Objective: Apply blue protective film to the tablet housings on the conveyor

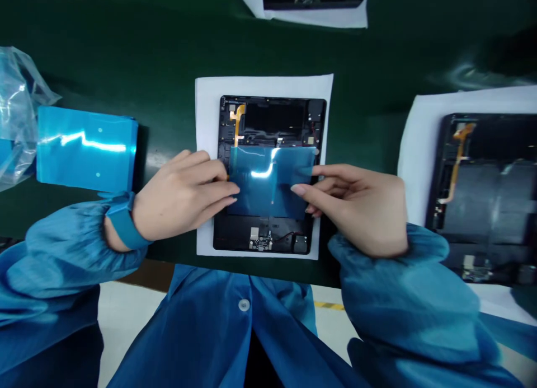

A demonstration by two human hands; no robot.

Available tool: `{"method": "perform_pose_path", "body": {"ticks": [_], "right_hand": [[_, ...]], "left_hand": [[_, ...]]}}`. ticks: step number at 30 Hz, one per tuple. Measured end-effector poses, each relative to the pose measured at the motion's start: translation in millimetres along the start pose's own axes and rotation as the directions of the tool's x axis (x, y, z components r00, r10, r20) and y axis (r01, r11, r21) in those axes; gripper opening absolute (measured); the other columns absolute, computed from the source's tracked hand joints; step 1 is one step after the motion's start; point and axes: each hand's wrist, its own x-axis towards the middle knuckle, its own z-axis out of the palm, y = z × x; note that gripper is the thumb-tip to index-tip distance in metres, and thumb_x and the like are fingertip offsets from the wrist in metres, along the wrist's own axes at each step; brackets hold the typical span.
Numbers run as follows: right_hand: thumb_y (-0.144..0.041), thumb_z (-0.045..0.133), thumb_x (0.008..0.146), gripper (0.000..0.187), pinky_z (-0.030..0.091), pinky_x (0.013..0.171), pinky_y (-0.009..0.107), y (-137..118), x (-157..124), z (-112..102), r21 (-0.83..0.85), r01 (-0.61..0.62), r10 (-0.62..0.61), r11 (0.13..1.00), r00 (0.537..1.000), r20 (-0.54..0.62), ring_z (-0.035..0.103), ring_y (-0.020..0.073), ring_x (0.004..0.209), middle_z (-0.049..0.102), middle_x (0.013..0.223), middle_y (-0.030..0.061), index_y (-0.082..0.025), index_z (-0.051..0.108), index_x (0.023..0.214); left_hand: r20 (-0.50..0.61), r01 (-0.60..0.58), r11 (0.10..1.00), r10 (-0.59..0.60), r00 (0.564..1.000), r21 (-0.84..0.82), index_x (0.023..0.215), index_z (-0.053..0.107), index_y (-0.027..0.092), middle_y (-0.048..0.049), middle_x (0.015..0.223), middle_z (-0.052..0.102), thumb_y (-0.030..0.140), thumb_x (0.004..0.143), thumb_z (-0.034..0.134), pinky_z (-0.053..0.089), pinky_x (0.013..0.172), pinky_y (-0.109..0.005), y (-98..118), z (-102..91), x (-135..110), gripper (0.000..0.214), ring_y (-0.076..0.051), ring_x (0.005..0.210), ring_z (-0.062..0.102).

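- Right hand point(361, 209) pinches one edge of the blue film point(289, 181); left hand point(180, 195) bends its fingers at the opposite edge, gripping or not, I cannot tell.
- Film lies across the open device point(272, 122); the step seems to be aligning, and this calls for level edges.
- Orange ribbon cable point(238, 125) could obstruct; blue stack point(86, 147) lies leftward.

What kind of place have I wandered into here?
Probably an electronics workshop or factory: an opened flat device with exposed circuitry lies on a white sheet, a similar device lies to the right, and the person wears a loose blue smock.
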Motion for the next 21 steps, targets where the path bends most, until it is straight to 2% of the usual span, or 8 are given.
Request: {"method": "perform_pose_path", "body": {"ticks": [3, 6, 12, 16, 18, 19, 21], "right_hand": [[-0.044, 0.087, 0.075, 0.038, 0.061, 0.055, 0.030, 1.4, -3.6, -2.7, -0.074, 0.015, -0.016, 0.997, 1.000, -0.007, 0.068, 0.0165, 0.051, 0.072, 0.064, -0.0001, -0.019, 0.077, 0.101], [-0.048, 0.078, 0.083, 0.037, 0.061, 0.057, 0.031, 4.0, -5.4, -8.9, -0.120, 0.036, -0.038, 0.992, 0.999, -0.011, 0.070, 0.0181, 0.055, 0.074, 0.068, 0.0017, -0.019, 0.076, 0.107], [-0.043, 0.073, 0.086, 0.031, 0.059, 0.061, 0.030, 10.5, -8.9, -24.0, -0.183, 0.079, -0.088, 0.980, 0.995, -0.040, 0.069, 0.0166, 0.060, 0.072, 0.070, 0.0016, -0.017, 0.076, 0.104], [-0.041, 0.072, 0.087, 0.027, 0.057, 0.064, 0.030, 10.5, -10.6, -26.0, -0.262, 0.151, -0.166, 0.953, 0.985, -0.038, 0.067, 0.0155, 0.061, 0.072, 0.073, 0.0012, -0.018, 0.076, 0.101], [-0.039, 0.069, 0.090, 0.024, 0.056, 0.065, 0.030, 7.3, -9.8, -20.9, -0.330, 0.268, -0.286, 0.905, 0.958, -0.008, 0.066, 0.0158, 0.063, 0.072, 0.075, 0.0021, -0.019, 0.077, 0.101], [-0.038, 0.066, 0.093, 0.023, 0.056, 0.067, 0.032, 5.0, -8.8, -16.6, -0.369, 0.353, -0.368, 0.860, 0.929, 0.032, 0.066, 0.0170, 0.066, 0.073, 0.078, 0.0034, -0.019, 0.077, 0.102], [-0.037, 0.058, 0.099, 0.028, 0.055, 0.076, 0.035, -0.9, -4.7, -5.4, -0.434, 0.551, -0.528, 0.713, 0.829, 0.184, 0.068, 0.0213, 0.080, 0.075, 0.088, 0.0077, -0.018, 0.077, 0.108]], "left_hand": [[0.047, -0.039, 0.980, 0.031, 0.998, 0.193, 0.117, 0.072, 0.019, -0.0071, 0.100, 0.068, 0.022, 0.105, 0.047, 0.042, 0.070, -0.035, 7.7, 5.3, 18.8, 0.028, -0.023, 0.091, 0.059], [0.141, -0.091, 0.958, 0.054, 0.989, 0.270, 0.130, 0.068, 0.020, -0.0083, 0.102, 0.066, 0.016, 0.104, 0.045, 0.041, 0.072, -0.036, 13.6, 10.7, 36.3, 0.035, -0.024, 0.093, 0.059], [0.288, -0.124, 0.947, 0.035, 0.957, 0.296, 0.147, 0.055, 0.027, -0.0120, 0.114, 0.065, 0.010, 0.103, 0.036, 0.041, 0.077, -0.037, 28.2, 16.5, 61.8, 0.051, -0.027, 0.102, 0.062], [0.321, -0.097, 0.964, 0.012, 0.947, 0.249, 0.153, 0.048, 0.028, -0.0144, 0.121, 0.064, 0.009, 0.099, 0.037, 0.044, 0.084, -0.041, 33.6, 20.9, 71.7, 0.058, -0.030, 0.104, 0.063], [0.325, -0.078, 0.978, 0.011, 0.946, 0.194, 0.152, 0.048, 0.026, -0.0146, 0.124, 0.064, 0.008, 0.095, 0.043, 0.045, 0.088, -0.042, 28.8, 19.7, 70.2, 0.060, -0.030, 0.107, 0.063], [0.312, -0.054, 0.987, 0.004, 0.950, 0.153, 0.151, 0.049, 0.024, -0.0146, 0.125, 0.064, 0.009, 0.093, 0.046, 0.046, 0.090, -0.042, 23.8, 17.7, 66.8, 0.060, -0.030, 0.109, 0.062], [0.233, 0.043, 0.997, -0.058, 0.971, 0.069, 0.150, 0.050, 0.019, -0.0159, 0.130, 0.062, 0.016, 0.094, 0.051, 0.047, 0.097, -0.045, 9.2, 11.7, 54.3, 0.056, -0.031, 0.115, 0.061]]}}
